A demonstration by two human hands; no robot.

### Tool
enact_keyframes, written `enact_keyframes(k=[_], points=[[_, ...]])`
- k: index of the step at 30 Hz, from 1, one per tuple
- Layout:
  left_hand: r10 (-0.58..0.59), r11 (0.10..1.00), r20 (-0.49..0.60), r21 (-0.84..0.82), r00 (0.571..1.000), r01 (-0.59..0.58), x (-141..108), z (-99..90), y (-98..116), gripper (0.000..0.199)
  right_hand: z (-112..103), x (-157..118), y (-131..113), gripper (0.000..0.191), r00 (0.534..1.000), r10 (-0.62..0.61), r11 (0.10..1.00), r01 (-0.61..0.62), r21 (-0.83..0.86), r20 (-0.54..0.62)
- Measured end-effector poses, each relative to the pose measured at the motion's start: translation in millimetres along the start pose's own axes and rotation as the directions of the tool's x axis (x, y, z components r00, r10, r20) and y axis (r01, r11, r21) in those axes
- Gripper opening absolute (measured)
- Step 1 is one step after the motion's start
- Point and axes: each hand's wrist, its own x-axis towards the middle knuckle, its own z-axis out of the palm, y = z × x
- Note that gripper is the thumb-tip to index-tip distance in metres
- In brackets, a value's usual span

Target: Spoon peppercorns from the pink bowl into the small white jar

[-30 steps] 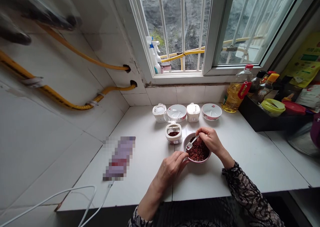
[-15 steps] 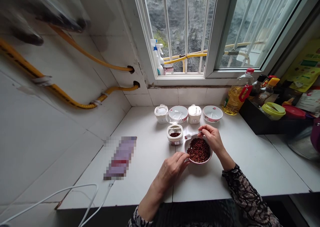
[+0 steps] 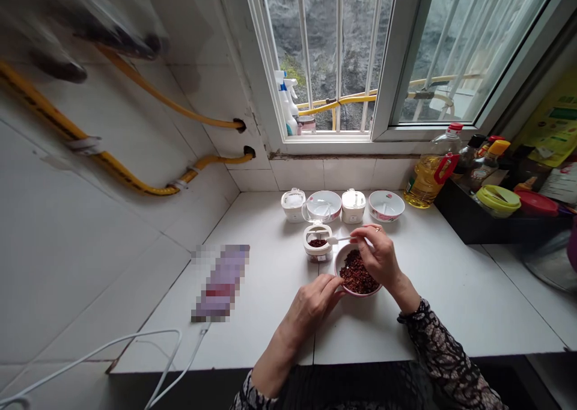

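My right hand (image 3: pixel 378 258) pinches the handle of a small white spoon (image 3: pixel 339 240), whose head is at the right rim of a clear-lidded spice jar (image 3: pixel 318 255). Dark red peppercorns show inside that jar. Below my right hand sits a round bowl (image 3: pixel 338 264) with a pink rim, holding many dark red peppercorns (image 3: pixel 358 275). My left hand (image 3: pixel 313 302) grips the bowl's left edge with thumb and fingers. My right fingers partly cover the bowl's upper right side.
Behind stand two white lidded jars (image 3: pixel 293 207) (image 3: pixel 353 208) and two floral bowls (image 3: pixel 323 205) (image 3: pixel 386 206). An oil bottle (image 3: pixel 426 178) and a black condiment rack (image 3: pixel 464 217) are at the right. A blurred purple object (image 3: pixel 220 284) with a white cable (image 3: pixel 192 359) lies left.
My right hand has brought the spoon up out of the bowl and left to the spice jar. My left hand stays on the bowl. The view has shifted slightly.
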Motion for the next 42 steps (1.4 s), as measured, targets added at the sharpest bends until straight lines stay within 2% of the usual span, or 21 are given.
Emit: enact_keyframes(k=[2, 5, 10, 13, 19, 23, 25, 36, 39, 42], points=[[-0.004, 1.000, 0.016, -0.016, 1.000, 0.005, -0.5, 0.0, -0.3, 0.020, -9.5, -1.0, 6.3, 0.018, 0.998, 0.055, 0.998, -0.055, -0.008, -0.008], [-0.006, 0.999, 0.021, -0.043, 1.000, 0.007, -1.2, 0.3, -0.9, 0.017, -16.3, -3.5, 16.8, 0.019, 0.993, 0.078, 0.996, -0.073, -0.058, 0.092], [-0.002, 1.000, 0.023, -0.029, 1.000, 0.003, -1.4, 0.3, -1.3, 0.016, -8.4, -8.3, 25.1, 0.021, 0.960, 0.029, 0.990, 0.010, -0.137, 0.279], [0.002, 1.000, 0.018, -0.029, 1.000, -0.001, -1.5, 0.1, -1.0, 0.016, -2.9, -10.7, 24.2, 0.024, 0.940, 0.056, 0.992, -0.014, -0.126, 0.337], [0.000, 1.000, 0.011, -0.024, 1.000, 0.000, -1.1, -0.4, -0.2, 0.016, -2.3, -10.6, 24.5, 0.023, 0.929, 0.231, 0.973, -0.225, -0.054, 0.290], [-0.002, 1.000, 0.020, -0.022, 1.000, 0.003, -0.6, -0.7, 0.0, 0.017, -3.4, -8.4, 24.4, 0.023, 0.886, 0.341, 0.920, -0.383, 0.080, 0.315], [-0.002, 1.000, 0.024, -0.021, 1.000, 0.003, -1.0, -0.4, -0.2, 0.017, -3.5, -7.8, 23.5, 0.023, 0.867, 0.366, 0.897, -0.425, 0.119, 0.338], [0.005, 1.000, 0.016, -0.017, 1.000, -0.005, -2.3, 1.0, -1.9, 0.017, -5.6, -6.8, 21.8, 0.025, 0.881, 0.263, 0.952, -0.302, 0.040, 0.393], [0.015, 1.000, 0.012, -0.011, 1.000, -0.015, -1.7, 0.7, -2.1, 0.017, -6.5, -6.2, 20.6, 0.025, 0.872, 0.254, 0.948, -0.309, 0.069, 0.419], [0.014, 1.000, 0.013, -0.013, 1.000, -0.014, -1.4, 0.7, -2.3, 0.017, -7.8, -5.5, 19.9, 0.023, 0.854, 0.284, 0.917, -0.375, 0.136, 0.436]])
